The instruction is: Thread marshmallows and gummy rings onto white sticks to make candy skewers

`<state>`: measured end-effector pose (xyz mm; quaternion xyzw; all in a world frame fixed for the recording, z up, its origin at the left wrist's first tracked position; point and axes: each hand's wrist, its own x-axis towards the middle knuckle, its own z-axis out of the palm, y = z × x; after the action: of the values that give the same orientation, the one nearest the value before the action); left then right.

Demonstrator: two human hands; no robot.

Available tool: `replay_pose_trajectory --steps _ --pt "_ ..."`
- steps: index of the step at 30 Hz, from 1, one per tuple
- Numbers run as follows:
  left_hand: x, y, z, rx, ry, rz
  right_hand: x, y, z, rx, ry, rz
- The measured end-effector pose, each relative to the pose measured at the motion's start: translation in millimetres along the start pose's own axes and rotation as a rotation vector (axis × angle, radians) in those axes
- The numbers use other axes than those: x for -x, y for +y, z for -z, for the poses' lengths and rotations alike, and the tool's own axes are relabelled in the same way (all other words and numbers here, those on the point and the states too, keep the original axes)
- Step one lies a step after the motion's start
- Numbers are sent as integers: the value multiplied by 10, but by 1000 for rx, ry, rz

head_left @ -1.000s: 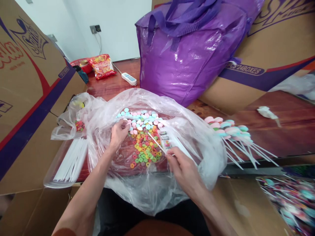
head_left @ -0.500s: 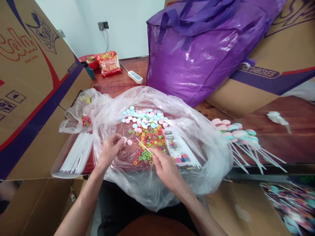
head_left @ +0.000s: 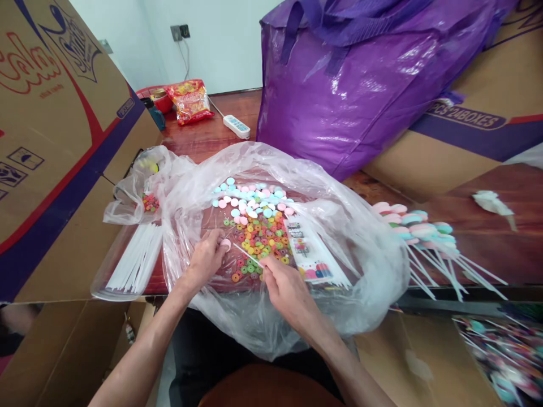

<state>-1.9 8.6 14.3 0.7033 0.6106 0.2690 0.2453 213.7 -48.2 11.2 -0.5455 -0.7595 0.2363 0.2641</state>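
Observation:
My left hand [head_left: 207,259] is closed, its fingertips on a round pink candy [head_left: 225,244] low over the plastic. Its curled fingers hide whether a second piece is there. In my right hand [head_left: 285,285] a thin white stick [head_left: 248,254] is pinched, its free end pointing up and left, a little apart from the pink candy. Colourful ring candies [head_left: 263,234] lie just beyond the stick in a loose pile. Behind them are pink, blue and white round candies [head_left: 254,203]. All of these rest on a spread clear plastic bag [head_left: 365,271].
White sticks [head_left: 134,260] fill a clear tray at left. A printed packet [head_left: 307,249] lies right of the rings. Finished candy sticks [head_left: 418,229] lie farther right. A purple bag [head_left: 365,85] and cardboard boxes [head_left: 68,226] stand around. An open box of candy sticks [head_left: 500,356] sits below right.
My left hand has moved right and closed over the spot where two pink candies showed; one shows now. My right hand still holds the stick, nearly in place. The view has shifted slightly.

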Motion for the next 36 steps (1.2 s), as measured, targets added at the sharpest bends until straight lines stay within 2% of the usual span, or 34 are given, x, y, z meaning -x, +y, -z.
replay_pose_trajectory --steps 3,5,9,11,17,20,24,31,36 --pt "86 -33 -59 -19 62 -65 11 -46 -31 29 -18 0" --pt "130 -48 -81 44 82 -27 12 -79 -36 39 -42 -5" --pt "184 -36 -87 404 47 147 -15 -125 -50 2 -56 0" --pt "204 4 -99 537 50 178 -46 -146 -74 -54 -48 27" --pt "223 152 -205 720 245 221 -113 -219 -127 -203 87 99" --pt "220 158 -247 802 272 287 -113 -239 -124 -230 106 98" --pt "262 140 -284 775 263 305 -111 -251 -142 -251 150 117" --pt "358 188 -299 414 359 126 -118 -306 -233 -164 184 104" --pt "428 248 -393 391 371 134 -180 -344 -356 -101 207 62"
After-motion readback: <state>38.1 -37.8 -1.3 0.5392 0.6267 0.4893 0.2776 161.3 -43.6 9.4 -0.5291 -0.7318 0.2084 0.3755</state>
